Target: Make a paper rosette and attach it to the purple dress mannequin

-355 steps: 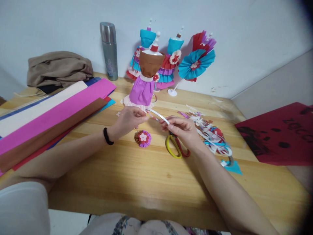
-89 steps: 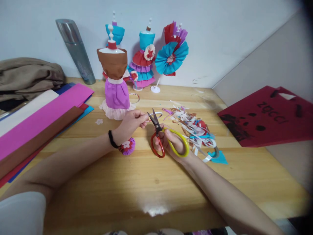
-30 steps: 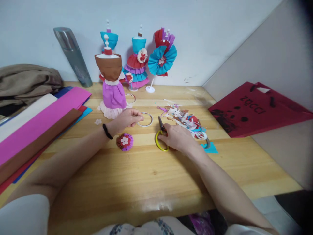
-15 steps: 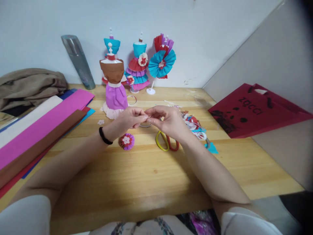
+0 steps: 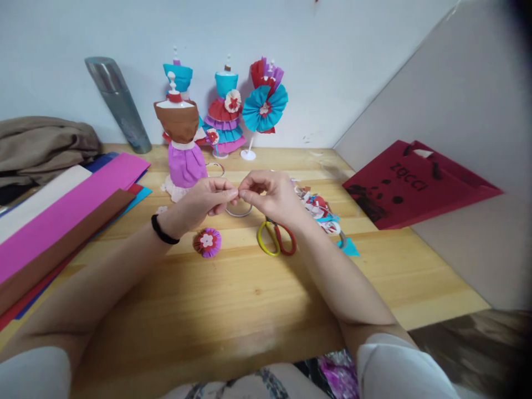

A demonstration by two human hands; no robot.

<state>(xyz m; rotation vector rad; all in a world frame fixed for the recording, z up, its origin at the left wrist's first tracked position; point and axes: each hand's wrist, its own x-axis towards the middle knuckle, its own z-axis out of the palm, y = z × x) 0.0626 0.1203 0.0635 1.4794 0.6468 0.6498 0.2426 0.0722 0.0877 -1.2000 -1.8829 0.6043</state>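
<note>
My left hand and my right hand meet fingertip to fingertip above the table, both pinched closed. Whatever lies between the fingertips is too small to make out. Just beneath them is a thin pale ring, partly covered by the fingers. A round pleated paper flower, purple, brown and red with a pale centre, lies below my left hand. Scissors with yellow and red handles rest below my right hand, their blades mostly hidden. Left of my hands stands a small dress form in a brown top and purple skirt.
Stacked coloured paper and a brown cloth are on the left. A grey bottle and more dressed forms stand by the wall. Paper scraps lie right of my hands, near a red paper bag.
The whole view has shifted, so things appear slightly further left. My two hands stay together, with fingertips still pinched and only slightly repositioned.
</note>
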